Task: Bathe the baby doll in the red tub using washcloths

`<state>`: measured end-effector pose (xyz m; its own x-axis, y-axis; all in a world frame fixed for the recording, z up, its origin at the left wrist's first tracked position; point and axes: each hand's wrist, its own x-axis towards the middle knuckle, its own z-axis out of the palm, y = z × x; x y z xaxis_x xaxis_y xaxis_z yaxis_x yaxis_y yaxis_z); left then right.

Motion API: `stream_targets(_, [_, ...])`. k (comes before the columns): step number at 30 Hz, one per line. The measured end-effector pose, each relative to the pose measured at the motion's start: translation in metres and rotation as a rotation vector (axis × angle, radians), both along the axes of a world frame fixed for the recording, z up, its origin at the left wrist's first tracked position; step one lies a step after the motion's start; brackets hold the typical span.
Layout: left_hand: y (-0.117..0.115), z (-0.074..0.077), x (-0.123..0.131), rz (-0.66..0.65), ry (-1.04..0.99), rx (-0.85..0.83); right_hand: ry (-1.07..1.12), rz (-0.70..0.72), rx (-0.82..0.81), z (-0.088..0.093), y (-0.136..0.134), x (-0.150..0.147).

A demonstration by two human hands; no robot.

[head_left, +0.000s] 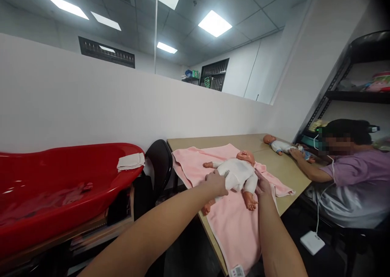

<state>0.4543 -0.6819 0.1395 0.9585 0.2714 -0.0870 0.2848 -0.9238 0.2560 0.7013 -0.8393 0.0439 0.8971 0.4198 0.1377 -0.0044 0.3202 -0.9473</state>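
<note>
A baby doll (239,172) in a white bodysuit lies on its back on a pink towel (234,220) spread over a tan table (286,169). My left hand (216,182) is closed on the doll's left side, at the hip of the bodysuit. My right hand (262,184) rests against the doll's other side, beside its arm; its fingers are mostly hidden behind the doll. The doll's head points away from me, and its bare legs reach towards the table's near edge.
A red baby bathtub (61,183) with a folded white cloth (131,161) on its rim stands at the left. A black chair (160,163) sits between tub and table. At the right, another person in a purple shirt (350,179) handles a second doll (278,145). Black shelving (362,90) stands behind.
</note>
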Motion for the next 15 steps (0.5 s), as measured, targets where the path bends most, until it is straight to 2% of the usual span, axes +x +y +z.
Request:
stream_targets(4, [-0.004, -0.015, 0.009, 0.069, 0.015, 0.068, -0.020, -0.044, -0.007, -0.017, -0.001, 0.018])
stream_targets(7, [-0.005, -0.038, 0.011, 0.071, -0.072, 0.067, -0.033, -0.082, -0.021, -0.021, 0.006, 0.018])
stream_targets(9, [-0.009, -0.054, 0.007, 0.039, -0.105, 0.101, -0.075, -0.172, -0.049, -0.024, 0.010, 0.019])
stream_targets(12, [-0.017, -0.078, -0.014, -0.064, -0.185, 0.203, -0.214, -0.365, -0.237, -0.031, 0.013, 0.026])
stream_targets(15, [-0.025, -0.094, -0.059, -0.186, -0.257, 0.209, -0.378, -0.460, -0.444, -0.036, 0.013, 0.032])
